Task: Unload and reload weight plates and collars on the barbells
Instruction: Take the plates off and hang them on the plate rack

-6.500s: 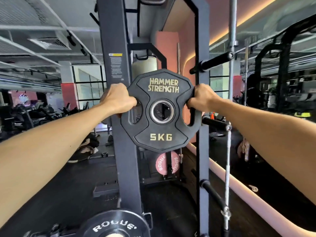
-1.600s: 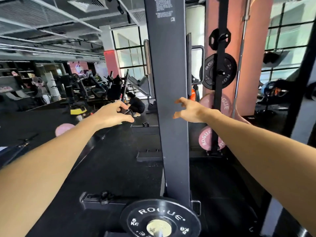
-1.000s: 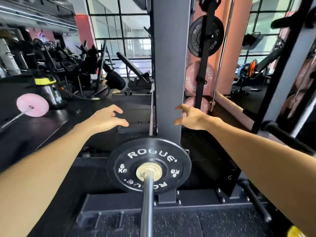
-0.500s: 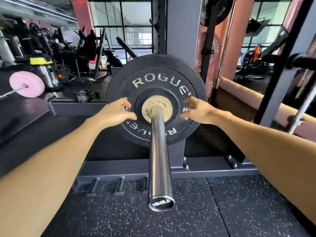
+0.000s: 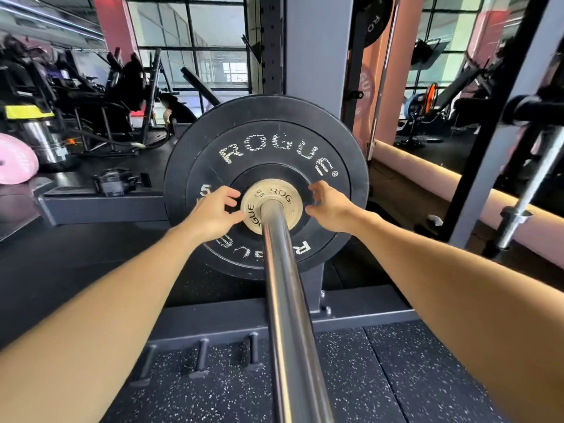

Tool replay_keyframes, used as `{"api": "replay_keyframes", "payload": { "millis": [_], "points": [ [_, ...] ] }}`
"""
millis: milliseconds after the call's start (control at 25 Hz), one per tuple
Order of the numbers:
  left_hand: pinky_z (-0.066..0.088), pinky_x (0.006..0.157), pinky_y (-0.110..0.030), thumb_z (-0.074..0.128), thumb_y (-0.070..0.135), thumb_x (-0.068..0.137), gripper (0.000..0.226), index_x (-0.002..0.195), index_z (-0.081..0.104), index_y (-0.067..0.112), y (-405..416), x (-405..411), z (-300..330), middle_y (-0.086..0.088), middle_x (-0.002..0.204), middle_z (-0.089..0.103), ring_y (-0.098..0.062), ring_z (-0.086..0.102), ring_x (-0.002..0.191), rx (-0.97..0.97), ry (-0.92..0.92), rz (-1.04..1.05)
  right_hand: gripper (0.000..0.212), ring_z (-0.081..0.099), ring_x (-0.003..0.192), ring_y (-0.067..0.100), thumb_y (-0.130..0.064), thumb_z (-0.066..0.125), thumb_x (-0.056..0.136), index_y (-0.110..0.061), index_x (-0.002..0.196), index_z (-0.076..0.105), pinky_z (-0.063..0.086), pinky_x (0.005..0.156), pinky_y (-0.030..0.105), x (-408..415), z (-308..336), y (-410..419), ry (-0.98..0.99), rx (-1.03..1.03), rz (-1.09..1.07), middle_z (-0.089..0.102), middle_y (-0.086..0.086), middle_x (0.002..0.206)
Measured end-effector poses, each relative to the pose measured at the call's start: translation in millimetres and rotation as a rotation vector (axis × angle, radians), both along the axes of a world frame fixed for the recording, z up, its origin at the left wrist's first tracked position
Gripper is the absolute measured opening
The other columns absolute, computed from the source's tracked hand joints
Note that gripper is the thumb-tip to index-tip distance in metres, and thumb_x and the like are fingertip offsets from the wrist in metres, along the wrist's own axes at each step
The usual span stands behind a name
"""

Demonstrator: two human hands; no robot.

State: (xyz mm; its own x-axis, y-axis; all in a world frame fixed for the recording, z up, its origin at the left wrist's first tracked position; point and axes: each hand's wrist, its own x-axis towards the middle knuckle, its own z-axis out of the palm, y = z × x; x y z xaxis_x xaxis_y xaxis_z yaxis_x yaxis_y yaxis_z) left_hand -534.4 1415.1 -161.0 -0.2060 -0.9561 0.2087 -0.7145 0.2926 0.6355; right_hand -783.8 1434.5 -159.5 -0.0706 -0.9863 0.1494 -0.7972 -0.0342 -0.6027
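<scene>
A black Rogue bumper plate (image 5: 265, 166) sits upright on the chrome barbell sleeve (image 5: 287, 300), which runs from the plate straight toward me and out of the bottom of the view. At the plate's centre is a pale metal hub ring (image 5: 271, 209) around the sleeve. No collar is visible outboard of the plate.

My left hand (image 5: 213, 215) is on the plate's face just left of the hub, fingers curled with the tips touching the ring's edge. My right hand (image 5: 328, 209) mirrors it just right of the hub, fingers spread and bent against the plate. Neither hand is closed around anything; both press or pinch lightly at the centre.

I judge the risk to be grip. With fingertips only at the hub, the plate could cock on the sleeve and bind if I pull unevenly. Once it clears the sleeve end, its weight could slip from such a shallow hold and drop onto the speckled rubber floor (image 5: 396, 377) or toward my feet, which are out of view.

Behind the plate stands a grey rack upright (image 5: 317, 50). A pink plate (image 5: 15, 163) lies far left, well apart.
</scene>
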Motion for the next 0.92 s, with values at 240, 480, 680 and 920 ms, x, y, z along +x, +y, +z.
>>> {"api": "replay_keyframes", "payload": {
  "millis": [240, 480, 680, 920],
  "points": [
    [0.049, 0.091, -0.037, 0.068, 0.024, 0.089, 0.031, 0.117, 0.056, 0.015, -30.9, -20.1, -15.8, -0.002, 0.102, 0.064, -0.023, 0.06, 0.102, -0.096, 0.153, 0.096, 0.034, 0.051, 0.093, 0.023, -0.014, 0.053, 0.093, -0.007, 0.126, 0.047, 0.041, 0.081, 0.033, 19.1, -18.1, -36.3, -0.053, -0.126, -0.062, 0.047, 0.01, 0.125],
    [0.055, 0.084, -0.046, 0.066, 0.019, 0.092, 0.008, 0.091, 0.066, 0.012, -21.6, -19.3, -20.0, -0.005, 0.086, 0.066, -0.027, 0.067, 0.084, -0.038, 0.029, 0.059, 0.019, 0.059, 0.092, 0.029, -0.024, 0.058, 0.096, -0.016, 0.108, 0.045, 0.054, 0.085, 0.046, 16.2, -20.0, -26.5, -0.176, -0.081, 0.016, 0.058, 0.006, 0.1],
    [0.062, 0.068, -0.039, 0.062, 0.01, 0.094, 0.005, 0.089, 0.062, 0.009, 24.0, -19.8, -19.9, -0.009, 0.082, 0.06, -0.026, 0.068, 0.086, -0.013, 0.09, 0.041, 0.027, 0.061, 0.101, 0.045, -0.019, 0.058, 0.096, 0.006, 0.103, 0.06, 0.052, 0.085, 0.057, 14.4, -19.5, 20.4, -0.134, -0.078, 0.111, 0.063, 0.028, 0.101],
    [0.061, 0.068, -0.043, 0.063, 0.009, 0.092, 0.002, 0.091, 0.063, 0.01, 102.4, -10.1, -24.6, -0.012, 0.09, 0.066, -0.027, 0.069, 0.083, -0.081, 0.045, 0.065, 0.019, 0.065, 0.102, 0.034, -0.018, 0.059, 0.096, -0.003, 0.106, 0.063, 0.059, 0.081, 0.05, 22.0, -20.0, 105.5, -0.214, -0.092, 0.138, 0.065, 0.016, 0.103]
  ]
}}
